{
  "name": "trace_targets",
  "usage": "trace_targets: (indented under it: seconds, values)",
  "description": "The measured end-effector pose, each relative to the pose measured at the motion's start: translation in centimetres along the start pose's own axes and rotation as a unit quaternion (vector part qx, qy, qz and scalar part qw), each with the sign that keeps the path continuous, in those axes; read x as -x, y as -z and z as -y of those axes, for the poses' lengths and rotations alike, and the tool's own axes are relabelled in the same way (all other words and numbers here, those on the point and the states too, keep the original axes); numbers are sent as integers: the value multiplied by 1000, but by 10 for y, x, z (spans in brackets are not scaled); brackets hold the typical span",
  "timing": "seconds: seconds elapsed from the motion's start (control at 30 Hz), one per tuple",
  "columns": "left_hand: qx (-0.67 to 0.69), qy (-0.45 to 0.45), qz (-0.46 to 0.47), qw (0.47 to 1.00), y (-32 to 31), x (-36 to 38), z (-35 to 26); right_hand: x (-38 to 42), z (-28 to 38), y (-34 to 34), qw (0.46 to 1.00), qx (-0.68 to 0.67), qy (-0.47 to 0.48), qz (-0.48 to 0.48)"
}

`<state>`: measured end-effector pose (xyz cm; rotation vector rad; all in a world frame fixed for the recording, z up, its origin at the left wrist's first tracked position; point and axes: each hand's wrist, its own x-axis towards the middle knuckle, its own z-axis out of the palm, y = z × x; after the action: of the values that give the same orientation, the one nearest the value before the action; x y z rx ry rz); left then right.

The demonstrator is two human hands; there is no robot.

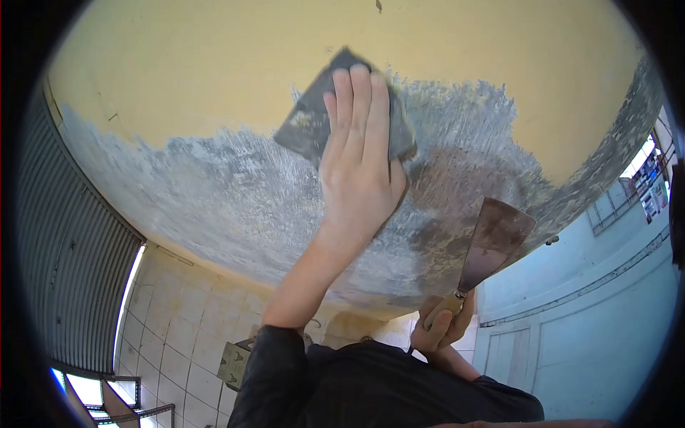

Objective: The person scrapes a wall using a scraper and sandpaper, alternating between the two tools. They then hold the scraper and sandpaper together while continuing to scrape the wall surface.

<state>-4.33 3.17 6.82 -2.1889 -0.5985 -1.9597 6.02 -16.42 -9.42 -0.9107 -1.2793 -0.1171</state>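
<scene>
My left hand (357, 153) lies with fingers stretched over a dark grey sheet of sandpaper (303, 128) and holds it flat to the wall. The sheet is turned cornerwise, with its top corner on yellow paint and its lower part over the scraped area. The thumb is to the right, near the sheet's lower right edge. Lower right, close to my body, my right hand (444, 324) is closed around the wooden handle of a paint scraper (496, 239). Its wide, stained blade points up, apart from my left hand. The wall (214, 78) is yellow above and patchy grey-white below.
A ribbed metal shutter (78, 257) stands on the left, above a dark frame (135, 396). Light tiles (171, 349) cover the floor, with a greenish box-like object (234, 364) beside my left sleeve. Pale blue panelled doors (578, 349) are on the right.
</scene>
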Motion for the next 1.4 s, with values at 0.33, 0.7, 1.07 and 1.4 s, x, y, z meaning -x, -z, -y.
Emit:
trace_targets:
  seconds: [0.33,0.7,1.07,1.4]
  values:
    - [57,38,21,997,3,36,-1,37,-3,-5,990,112,79,-39]
    - [8,74,10,997,5,52,8,85,-13,8,983,128,86,-96]
    - [60,34,25,997,-2,35,-4,39,6,-9,986,159,43,7]
    - [47,47,38,997,2,53,-6,43,8,-7,983,171,65,-14]
